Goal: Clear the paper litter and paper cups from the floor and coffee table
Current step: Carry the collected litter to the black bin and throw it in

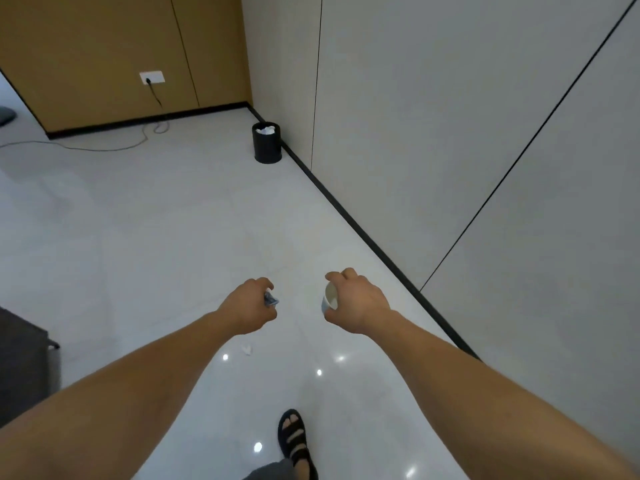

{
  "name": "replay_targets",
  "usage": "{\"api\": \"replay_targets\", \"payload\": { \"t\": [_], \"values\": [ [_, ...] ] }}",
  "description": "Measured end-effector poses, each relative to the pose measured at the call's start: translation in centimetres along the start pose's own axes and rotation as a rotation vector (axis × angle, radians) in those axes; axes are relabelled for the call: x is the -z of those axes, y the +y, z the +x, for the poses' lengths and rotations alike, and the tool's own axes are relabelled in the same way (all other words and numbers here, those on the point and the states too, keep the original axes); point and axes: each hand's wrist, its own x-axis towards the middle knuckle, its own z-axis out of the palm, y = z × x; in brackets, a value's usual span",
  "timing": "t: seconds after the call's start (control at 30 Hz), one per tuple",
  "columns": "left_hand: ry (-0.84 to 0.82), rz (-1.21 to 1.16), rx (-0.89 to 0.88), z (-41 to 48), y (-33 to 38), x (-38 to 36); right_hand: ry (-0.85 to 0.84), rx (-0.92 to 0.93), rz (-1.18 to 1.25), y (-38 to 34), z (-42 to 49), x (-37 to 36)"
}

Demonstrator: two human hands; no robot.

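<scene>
Two bare forearms reached forward over a glossy pale grey tiled floor [156, 220] in the head view. The right hand [360, 303] was wrapped around a white paper cup with a bluish lower band [329, 299], fingers curled over its far side and thumb beneath. The cup lay on its side in that grip, its long axis roughly level and its open mouth pointing toward the left hand; the pale inside wall showed. Any print on the bluish band was too blurred to read.

The left hand [251, 304] was clenched on a small crumpled blue-and-white scrap of paper [270, 299], which stuck out from the fist on the side facing the right hand. No writing on it could be made out.

Below the left wrist, a tiny crumpled white paper bit [247, 348] lay on the floor. Far ahead of both hands, a black round waste bin [266, 147] stood upright against the dark skirting of a light grey panelled wall [450, 133], with crumpled white paper [266, 129] showing in its open top.

Beneath the right forearm, a foot in a black strapped sandal [294, 438] stood on the tiles.
</scene>
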Motion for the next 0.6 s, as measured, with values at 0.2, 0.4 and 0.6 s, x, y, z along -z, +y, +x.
{"api": "replay_targets", "payload": {
  "t": [0.2,0.4,0.6],
  "values": [
    [-0.013,-0.035,-0.024,14.4,4.2,4.5,0.007,-0.024,0.024,4.3,13.4,5.7],
    [-0.013,-0.031,0.017,29.3,6.6,7.9,-0.012,-0.006,0.027,8.8,29.0,10.0],
    [0.053,-0.068,0.100,43.3,9.2,12.8,-0.042,0.093,-0.026,11.8,45.1,15.6]
  ]
}}
